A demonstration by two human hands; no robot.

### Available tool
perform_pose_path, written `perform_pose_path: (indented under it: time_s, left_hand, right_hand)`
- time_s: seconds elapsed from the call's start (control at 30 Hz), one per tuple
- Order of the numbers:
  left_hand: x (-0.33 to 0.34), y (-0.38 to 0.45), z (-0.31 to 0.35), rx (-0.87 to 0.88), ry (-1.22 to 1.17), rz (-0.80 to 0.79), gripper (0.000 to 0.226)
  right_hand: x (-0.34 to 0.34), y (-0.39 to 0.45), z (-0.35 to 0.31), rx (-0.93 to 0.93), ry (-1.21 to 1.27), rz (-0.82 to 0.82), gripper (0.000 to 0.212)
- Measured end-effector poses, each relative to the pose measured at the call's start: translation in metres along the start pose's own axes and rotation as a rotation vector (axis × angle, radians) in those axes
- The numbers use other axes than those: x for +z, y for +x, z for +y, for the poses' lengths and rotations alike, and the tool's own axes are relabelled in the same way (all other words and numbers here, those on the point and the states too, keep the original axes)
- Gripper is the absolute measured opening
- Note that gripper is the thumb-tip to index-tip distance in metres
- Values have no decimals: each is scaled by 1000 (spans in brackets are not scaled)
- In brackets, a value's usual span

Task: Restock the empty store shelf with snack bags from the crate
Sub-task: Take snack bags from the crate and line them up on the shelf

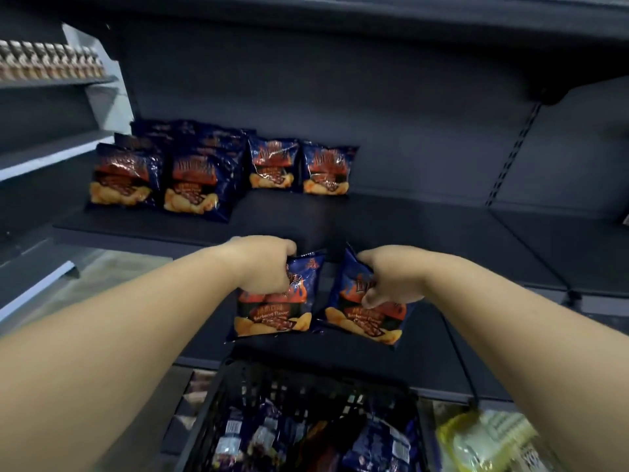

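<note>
My left hand grips the top of a dark blue barbecue snack bag. My right hand grips a second, matching snack bag beside it. Both bags hang in front of the dark shelf, just above the black crate. Several more of the same bags lie in the crate. On the shelf's left part stand several bags in rows: two stacks at the front left and two single bags further back.
The shelf's right half holds no bags. A lower dark shelf runs behind the crate. Grey shelves with a row of small bottles stand at the far left. Yellow packs lie at the bottom right.
</note>
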State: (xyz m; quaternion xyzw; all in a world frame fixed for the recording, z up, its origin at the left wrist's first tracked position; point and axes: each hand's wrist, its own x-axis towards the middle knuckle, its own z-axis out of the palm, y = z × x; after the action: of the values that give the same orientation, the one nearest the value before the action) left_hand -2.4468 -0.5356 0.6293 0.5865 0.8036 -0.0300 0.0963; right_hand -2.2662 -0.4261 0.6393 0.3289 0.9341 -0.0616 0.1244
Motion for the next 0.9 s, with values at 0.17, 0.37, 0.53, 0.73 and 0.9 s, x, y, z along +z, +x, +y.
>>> perform_pose_path:
  time_s: [0.17,0.37,0.53,0.73,0.9]
  left_hand:
    - [-43,-3,-6,-18,-71,60,37]
    - [-84,18,-25,-36,7,190,60]
    - [-114,65,-49,-65,9,270,47]
    - [-127,135,-80,1,48,308,48]
    - [-131,181,-89,11,91,221,51]
  right_hand:
    - [-45,5,4,-10,-49,76,40]
    - [-85,32,3,33,-140,201,48]
    - [-105,68,6,108,-154,225,56]
    - [-120,120,11,129,-121,234,71]
    - [-122,165,14,134,-158,209,65]
